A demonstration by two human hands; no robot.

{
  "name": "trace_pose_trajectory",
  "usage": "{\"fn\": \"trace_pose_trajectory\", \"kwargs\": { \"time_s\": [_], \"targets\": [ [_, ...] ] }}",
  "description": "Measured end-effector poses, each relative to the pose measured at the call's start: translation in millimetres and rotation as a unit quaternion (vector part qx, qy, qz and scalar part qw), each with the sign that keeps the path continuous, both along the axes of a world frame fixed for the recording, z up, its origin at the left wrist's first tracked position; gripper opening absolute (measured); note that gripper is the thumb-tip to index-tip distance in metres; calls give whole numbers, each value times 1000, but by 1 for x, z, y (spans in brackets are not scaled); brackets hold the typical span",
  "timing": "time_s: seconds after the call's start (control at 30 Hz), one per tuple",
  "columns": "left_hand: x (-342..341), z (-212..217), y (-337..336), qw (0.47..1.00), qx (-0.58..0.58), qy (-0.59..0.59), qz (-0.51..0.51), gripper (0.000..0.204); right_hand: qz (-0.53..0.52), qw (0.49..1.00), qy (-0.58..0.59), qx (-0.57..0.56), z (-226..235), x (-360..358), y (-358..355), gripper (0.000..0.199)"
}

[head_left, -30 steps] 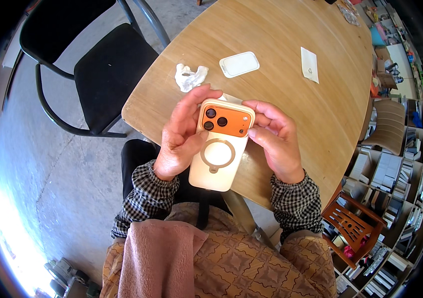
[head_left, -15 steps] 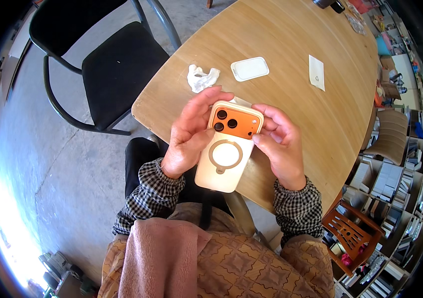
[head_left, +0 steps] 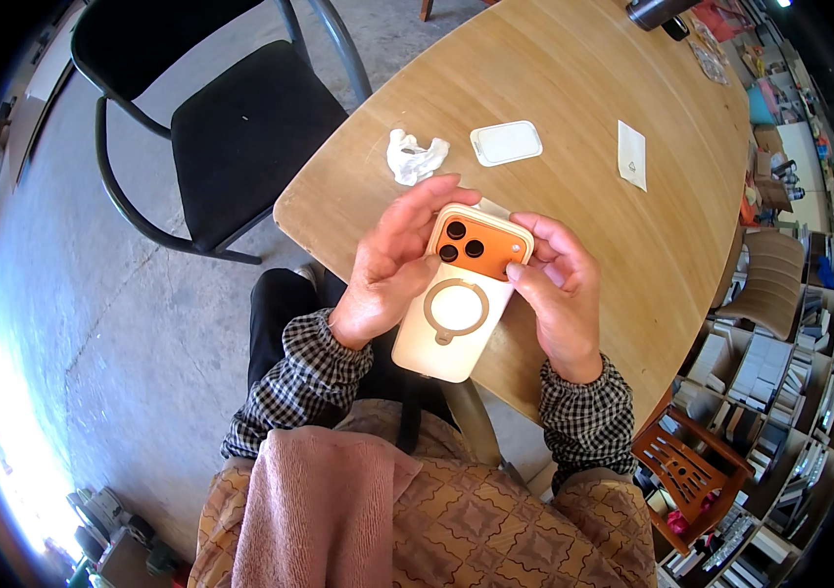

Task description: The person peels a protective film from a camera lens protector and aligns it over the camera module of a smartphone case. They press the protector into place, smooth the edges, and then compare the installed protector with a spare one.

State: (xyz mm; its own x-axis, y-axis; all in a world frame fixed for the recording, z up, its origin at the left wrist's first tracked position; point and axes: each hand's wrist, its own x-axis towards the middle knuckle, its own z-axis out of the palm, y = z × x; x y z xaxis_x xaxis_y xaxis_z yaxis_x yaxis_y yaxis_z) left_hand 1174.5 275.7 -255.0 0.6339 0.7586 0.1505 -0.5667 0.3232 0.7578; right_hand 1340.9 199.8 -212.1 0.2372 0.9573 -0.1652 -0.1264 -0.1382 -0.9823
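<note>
Between my hands is a smartphone [head_left: 480,323] in a pale cream case, its back turned up. An orange camera panel with three dark lenses shows at its far end, and a tan ring with a small tab lies mid-back. My left hand [head_left: 392,260] grips the left edge, thumb beside the lenses and fingers reaching toward the top corner. My right hand [head_left: 559,284] holds the upper right side, thumb on the edge of the camera panel. The phone's screen side is hidden. Beyond it on the table lie a crumpled white tissue [head_left: 417,157] and a white rounded rectangular sheet [head_left: 506,143].
The wooden table [head_left: 622,284] has a small white paper slip [head_left: 631,155] and a dark cylinder [head_left: 654,12] at its far end. A black chair [head_left: 240,147] stands at the left. On the right are a tan chair [head_left: 769,284], a wooden chair [head_left: 686,470] and box-filled shelves [head_left: 760,372].
The whole view has shifted slightly, so the table and its things sit a little further right. Both hands keep nearly the same hold on the phone.
</note>
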Motion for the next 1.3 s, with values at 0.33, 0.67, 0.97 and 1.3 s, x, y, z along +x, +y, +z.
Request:
{"fn": "trace_pose_trajectory", "kwargs": {
  "time_s": [0.33,0.67,0.97,1.3],
  "targets": [
    [0,1,3,999,6,20,-28,71,-55,998,26,30,-9,-14,-5,39],
    [3,2,4,998,-17,41,-36,66,-81,993,53,75,-31,-30,-11,45],
    [5,2,5,999,-18,34,-36,65,-65,993,58,73,-30,-29,-11,47],
    [-1,4,3,997,4,46,-64,73,-62,994,61,72,-32,-27,-10,48]
  ]
}}
